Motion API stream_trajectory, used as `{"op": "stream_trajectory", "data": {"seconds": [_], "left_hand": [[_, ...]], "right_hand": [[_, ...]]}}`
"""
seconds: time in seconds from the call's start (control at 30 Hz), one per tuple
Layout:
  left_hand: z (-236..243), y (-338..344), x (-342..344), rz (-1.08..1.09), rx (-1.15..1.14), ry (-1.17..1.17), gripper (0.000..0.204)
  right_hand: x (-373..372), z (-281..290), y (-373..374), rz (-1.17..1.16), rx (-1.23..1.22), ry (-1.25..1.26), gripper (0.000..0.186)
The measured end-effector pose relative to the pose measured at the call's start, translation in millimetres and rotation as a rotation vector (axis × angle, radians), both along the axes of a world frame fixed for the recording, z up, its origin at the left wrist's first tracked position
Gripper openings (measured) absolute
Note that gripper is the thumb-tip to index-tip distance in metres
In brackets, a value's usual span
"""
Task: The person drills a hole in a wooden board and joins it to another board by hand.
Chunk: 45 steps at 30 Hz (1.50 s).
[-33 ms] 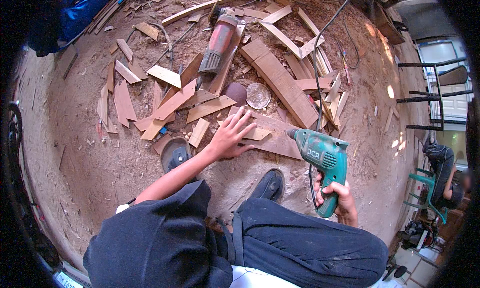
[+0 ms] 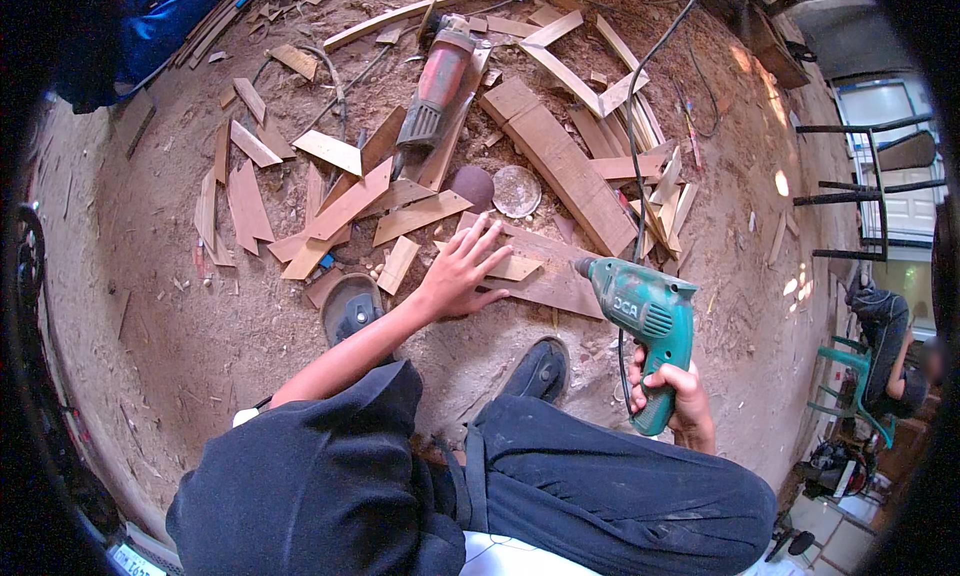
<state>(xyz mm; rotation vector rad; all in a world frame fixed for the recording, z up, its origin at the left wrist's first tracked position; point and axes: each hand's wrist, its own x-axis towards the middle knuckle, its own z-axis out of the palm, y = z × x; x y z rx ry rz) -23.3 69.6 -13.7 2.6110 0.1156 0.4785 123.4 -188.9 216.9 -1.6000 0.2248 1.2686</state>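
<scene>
My right hand [image 2: 683, 391] is wrapped round the handle of a green corded power drill [image 2: 652, 311], its nose pointing left over the near end of a brown board [image 2: 560, 284]. My left hand [image 2: 463, 274] lies with fingers spread over that board and a short pale wood strip [image 2: 515, 267] on top of it. The palm hides part of both pieces. Just beyond my fingers are a round maroon disc [image 2: 473, 188] and a pale round lid-like piece [image 2: 517, 193]. A thick brown plank [image 2: 555, 161] slants away behind the drill.
A red and grey angle grinder [image 2: 440, 86] lies among several angle-cut wood pieces [image 2: 250, 206] on the dirt floor. An L-shaped wooden frame [image 2: 565, 71] and a black cable [image 2: 640, 126] are farther off. At right stand a metal rack [image 2: 850, 186], a green chair [image 2: 850, 386] and another person [image 2: 885, 346].
</scene>
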Motion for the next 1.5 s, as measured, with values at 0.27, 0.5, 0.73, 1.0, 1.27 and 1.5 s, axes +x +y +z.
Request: {"op": "stream_trajectory", "data": {"seconds": [0.27, 0.5, 0.73, 1.0, 1.27, 1.5], "left_hand": [[2.4, 0.6, -0.7, -0.003, 0.000, 0.002, 0.066], [2.9, -0.7, 1.8, -0.007, -0.011, -0.014, 0.065], [4.5, -1.8, 1.2, 0.007, -0.008, 0.010, 0.065], [4.0, -0.5, -0.8, 0.018, 0.030, 0.010, 0.065], [0.3, -1.7, 0.8, 0.018, 0.035, 0.001, 0.068], [1.2, -0.4, -0.5, 0.012, 0.021, -0.002, 0.068]], "right_hand": [[-2.4, 3.2, 6.7, 0.040, -0.011, -0.030, 0.035], [-2.7, -0.2, 0.1, 0.038, -0.009, -0.047, 0.036], [-1.7, 3.2, 3.8, 0.065, -0.010, -0.060, 0.038], [-4.5, -2.8, 0.6, 0.031, -0.034, -0.009, 0.036], [1.8, 1.2, 2.7, 0.065, -0.011, 0.013, 0.030], [0.2, -2.4, -0.3, 0.044, -0.019, 0.002, 0.034]]}}
